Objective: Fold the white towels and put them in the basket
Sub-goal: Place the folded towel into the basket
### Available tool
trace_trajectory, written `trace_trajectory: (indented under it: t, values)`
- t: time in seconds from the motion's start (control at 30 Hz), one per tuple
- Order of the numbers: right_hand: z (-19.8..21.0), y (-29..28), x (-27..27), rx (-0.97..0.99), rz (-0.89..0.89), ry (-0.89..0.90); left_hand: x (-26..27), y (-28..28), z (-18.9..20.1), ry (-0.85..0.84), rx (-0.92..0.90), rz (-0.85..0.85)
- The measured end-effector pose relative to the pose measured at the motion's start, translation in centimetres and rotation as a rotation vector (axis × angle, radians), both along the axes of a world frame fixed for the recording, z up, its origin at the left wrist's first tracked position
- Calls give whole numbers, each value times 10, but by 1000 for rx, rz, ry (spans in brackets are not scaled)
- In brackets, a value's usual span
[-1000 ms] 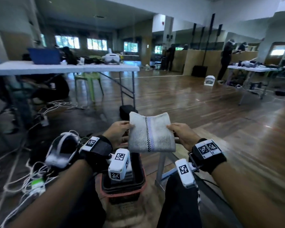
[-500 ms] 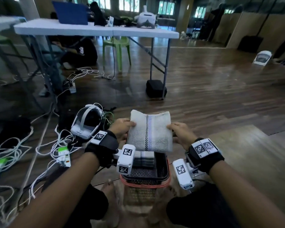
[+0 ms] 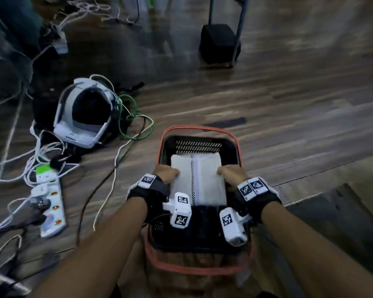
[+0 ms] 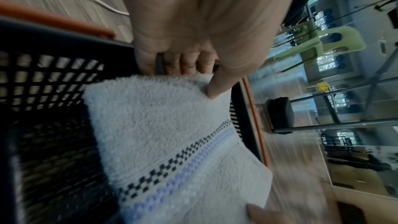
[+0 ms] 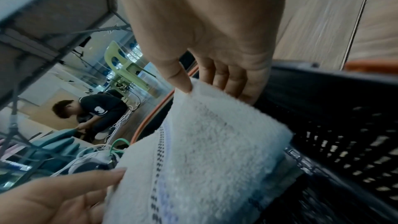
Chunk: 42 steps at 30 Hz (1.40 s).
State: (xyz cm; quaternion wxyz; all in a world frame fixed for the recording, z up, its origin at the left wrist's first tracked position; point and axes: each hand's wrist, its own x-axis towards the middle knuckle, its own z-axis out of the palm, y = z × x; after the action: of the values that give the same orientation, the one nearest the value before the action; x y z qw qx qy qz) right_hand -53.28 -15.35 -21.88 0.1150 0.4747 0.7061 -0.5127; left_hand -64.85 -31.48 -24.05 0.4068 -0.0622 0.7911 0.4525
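Nearest the viewer, two bare forearms are seen reaching forward, each banded by a black wrist strap carrying white marker-coded camera blocks. A folded white towel (image 3: 197, 179) is held between the hands inside the mouth of the basket (image 3: 199, 128), its long axis running away from the viewer and its far short edge pointing toward the basket's far wall. The towel is thick terry, folded into a compact rectangle; a dark checkered stripe beside a pale lilac band is carried lengthwise along its middle. The left edge is pinched by the left hand (image 3: 166, 173), thumb (image 4: 217, 86) on top and fingers (image 4: 187, 65) curled beneath. The right edge is gripped likewise by the right hand (image 3: 232, 173), thumb (image 5: 178, 81) above and fingers (image 5: 232, 81) below. The basket is of black lattice plastic with an orange-red rim and stands on a wooden floor (image 3: 289, 104). Further left, a power strip (image 3: 50, 203), tangled cables (image 3: 136, 125) and a white headset (image 3: 84, 112) are seen on the floor. Farthest off, a black box (image 3: 219, 43) lies beside metal table legs.
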Motion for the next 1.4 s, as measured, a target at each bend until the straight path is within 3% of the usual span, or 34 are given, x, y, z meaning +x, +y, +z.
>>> trace_trajectory:
  t: [0.13, 0.43, 0.87, 0.93, 1.03, 1.13, 1.23, 1.4]
  values:
    - [-30, 19, -34, 11, -14, -5, -29, 25, -37, 91, -76, -67]
    - [-85, 42, -60, 9, -78, -7, -48, 51, -69, 162, -187, -219]
    - [-99, 44, -58, 29, -19, 24, -34, 59, -79, 328, -285, -183]
    - [-101, 43, -59, 141, 64, 18, -26, 62, -81, 440, -273, -187]
    - [-98, 31, -60, 495, 144, 81, -15, 62, -88, 655, -259, -295]
    - [-96, 14, -59, 854, 332, 180, -11, 61, -97, 749, -299, -461]
    - [-111, 5, -59, 877, 457, 133, -14, 59, -110, 696, -343, -586]
    - [-141, -6, -53, 834, 450, 67, -17, 58, -137, 761, -346, -607]
